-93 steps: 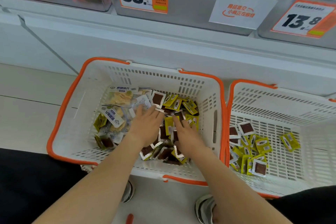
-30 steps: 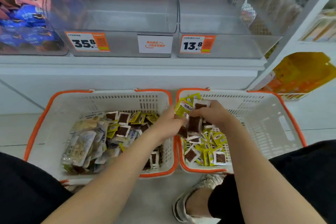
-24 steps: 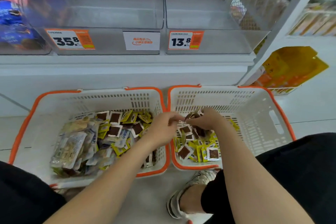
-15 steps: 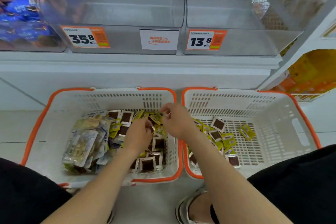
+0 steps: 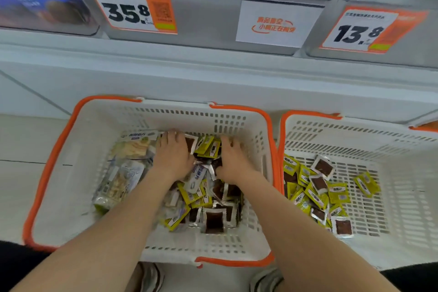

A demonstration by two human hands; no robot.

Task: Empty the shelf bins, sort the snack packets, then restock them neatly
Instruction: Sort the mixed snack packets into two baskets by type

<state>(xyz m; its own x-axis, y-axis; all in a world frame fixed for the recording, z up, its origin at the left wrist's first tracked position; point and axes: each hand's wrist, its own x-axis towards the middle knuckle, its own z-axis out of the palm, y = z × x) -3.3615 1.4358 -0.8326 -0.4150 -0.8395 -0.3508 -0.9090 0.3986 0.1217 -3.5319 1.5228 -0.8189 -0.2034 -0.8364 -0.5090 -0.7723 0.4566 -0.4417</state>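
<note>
Now both hands are down in the left basket [image 5: 71, 173], right on top of the mixed pile. The left hand [image 5: 174, 156] lies flat, fingers straight and close together, pressing on a brown-window packet [image 5: 189, 143] just beside the large clear bags [image 5: 123, 180]. The right hand [image 5: 233, 161] has its fingertips dug in among the yellow-green packets [image 5: 208, 147]; whether it pinches any of them cannot be told from here. The sorted lot [image 5: 317, 187] sits in the right basket [image 5: 403, 173], rim against rim with the left one.

Here is the danger. A two-handed scoop of slick little sachets is likely a loose hold, so a few could slide out on the way over and drop at the seam between the orange rims, or onto the floor. Watch too the white-and-blue packet [image 5: 198, 174] lying between the wrists: swept up with the rest, it would spoil the sort. And the left hand is close to those clear bags, so a hard press or shove there might crush what is inside. Packets buried under them could simply be missed.
</note>
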